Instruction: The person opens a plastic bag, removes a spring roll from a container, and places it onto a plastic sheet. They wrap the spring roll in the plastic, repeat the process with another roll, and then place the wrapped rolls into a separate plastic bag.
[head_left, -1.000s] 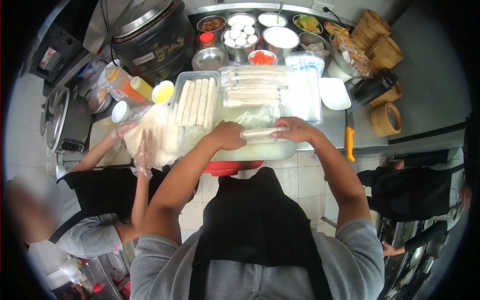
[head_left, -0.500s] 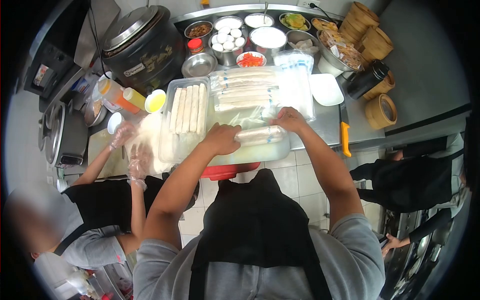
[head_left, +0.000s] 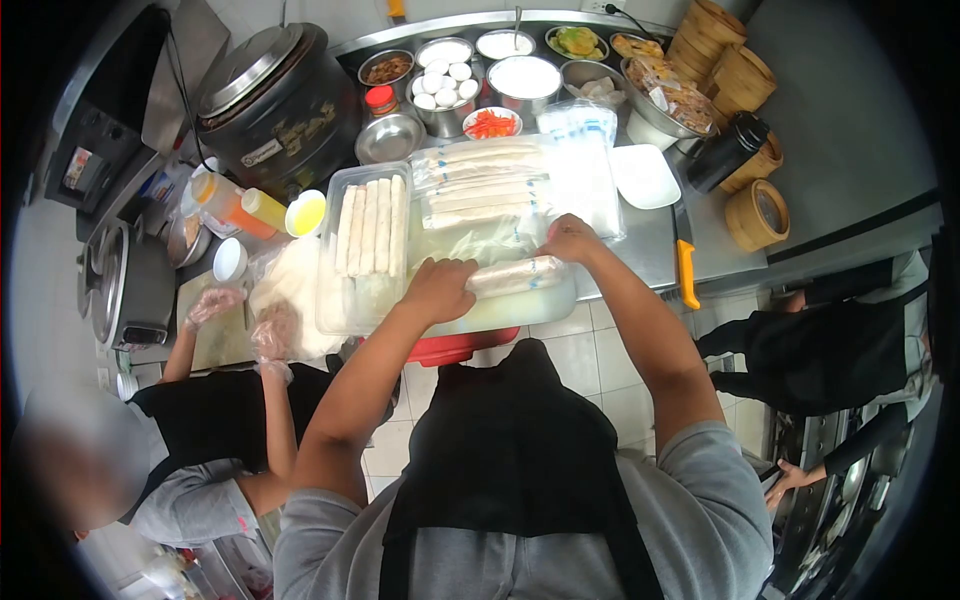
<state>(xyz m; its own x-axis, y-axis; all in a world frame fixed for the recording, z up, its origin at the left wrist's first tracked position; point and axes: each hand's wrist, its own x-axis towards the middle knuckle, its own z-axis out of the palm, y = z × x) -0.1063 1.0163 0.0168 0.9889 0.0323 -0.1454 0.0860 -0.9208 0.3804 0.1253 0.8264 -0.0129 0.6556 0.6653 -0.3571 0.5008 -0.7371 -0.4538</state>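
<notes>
A clear plastic bag [head_left: 515, 277] with pale dough rolls in it lies at the front of a translucent cutting board or lid [head_left: 545, 308]. My left hand [head_left: 438, 287] is closed at the bag's left end, its fingertips hidden. At the right end my right hand [head_left: 572, 239] is closed, pinching the loose plastic. Behind the hands lie more bagged rolls [head_left: 485, 200], side by side. To the left, a clear plastic tub [head_left: 328, 298] holds several bare pale rolls [head_left: 372, 228].
A co-worker's gloved hand [head_left: 273, 333] rests by a pale dough sheet [head_left: 285, 290]. An orange-handled knife [head_left: 687, 272] lies right, near a white dish [head_left: 647, 177]. Eggs [head_left: 445, 85] and bowls line the back. Another person [head_left: 800, 360] stands right.
The bag's loose plastic lies lower and flatter, and my right hand has turned slightly while holding it. My left hand stays at the left end. The co-worker's far hand has moved toward their body.
</notes>
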